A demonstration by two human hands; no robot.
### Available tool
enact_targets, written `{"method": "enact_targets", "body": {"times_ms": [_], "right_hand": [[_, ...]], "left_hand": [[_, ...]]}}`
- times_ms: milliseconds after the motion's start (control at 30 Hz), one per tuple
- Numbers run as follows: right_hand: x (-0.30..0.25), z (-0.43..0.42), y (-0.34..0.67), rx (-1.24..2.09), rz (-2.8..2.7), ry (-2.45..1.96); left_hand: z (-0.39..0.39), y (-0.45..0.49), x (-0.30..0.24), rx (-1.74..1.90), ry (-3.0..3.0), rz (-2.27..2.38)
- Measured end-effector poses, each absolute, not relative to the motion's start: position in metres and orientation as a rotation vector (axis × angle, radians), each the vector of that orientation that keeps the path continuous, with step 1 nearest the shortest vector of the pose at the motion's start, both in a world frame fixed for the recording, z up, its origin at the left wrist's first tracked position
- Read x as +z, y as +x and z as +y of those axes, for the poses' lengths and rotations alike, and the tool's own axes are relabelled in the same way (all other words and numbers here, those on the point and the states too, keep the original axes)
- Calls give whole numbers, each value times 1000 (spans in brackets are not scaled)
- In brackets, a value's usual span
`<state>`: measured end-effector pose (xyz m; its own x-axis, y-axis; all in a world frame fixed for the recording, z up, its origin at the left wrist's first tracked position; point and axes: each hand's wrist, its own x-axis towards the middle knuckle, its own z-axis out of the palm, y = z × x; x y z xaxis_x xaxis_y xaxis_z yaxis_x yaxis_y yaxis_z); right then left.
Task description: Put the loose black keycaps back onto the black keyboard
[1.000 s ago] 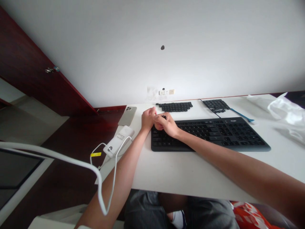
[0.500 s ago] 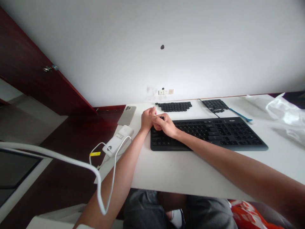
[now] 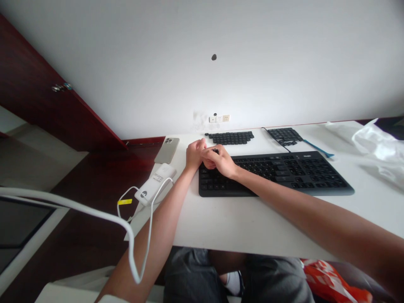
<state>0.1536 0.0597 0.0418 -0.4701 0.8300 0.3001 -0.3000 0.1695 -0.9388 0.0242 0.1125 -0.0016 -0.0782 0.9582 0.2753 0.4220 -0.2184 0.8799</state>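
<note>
A black keyboard (image 3: 311, 191) lies across the white table in front of me, with bare gaps visible among its keys on the right. My left hand (image 3: 194, 154) is closed at the keyboard's far left corner, its fingers partly hidden behind the other hand. Pressed up against it, my right hand (image 3: 221, 161) is a fist over the keyboard's left end. A small black object (image 3: 215, 151) pokes out at the top of this fist; most of it is covered, so its kind is unclear. Behind the keyboard, black keycaps (image 3: 232, 138) are laid out in rows.
More keycaps (image 3: 285, 135) sit farther right, near a black cable and a blue stick-like tool (image 3: 318, 148). White plastic (image 3: 375, 139) lies at the right. On the left are a phone (image 3: 167, 150) and a white power bank (image 3: 156, 183) with a looping white cable (image 3: 107, 215).
The view has shifted slightly, so the whole scene sits a little higher. Both hands keep the same place and grip at the keyboard's left end.
</note>
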Motion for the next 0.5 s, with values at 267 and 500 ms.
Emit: {"method": "enact_targets", "body": {"times_ms": [267,500], "right_hand": [[41,44,153,1509,-1544,-574],[35,46,152,1491,-1525,-571]], "left_hand": [[108,25,0,1326,1704,1487],[111,25,-3,1325,1717,1490]]}}
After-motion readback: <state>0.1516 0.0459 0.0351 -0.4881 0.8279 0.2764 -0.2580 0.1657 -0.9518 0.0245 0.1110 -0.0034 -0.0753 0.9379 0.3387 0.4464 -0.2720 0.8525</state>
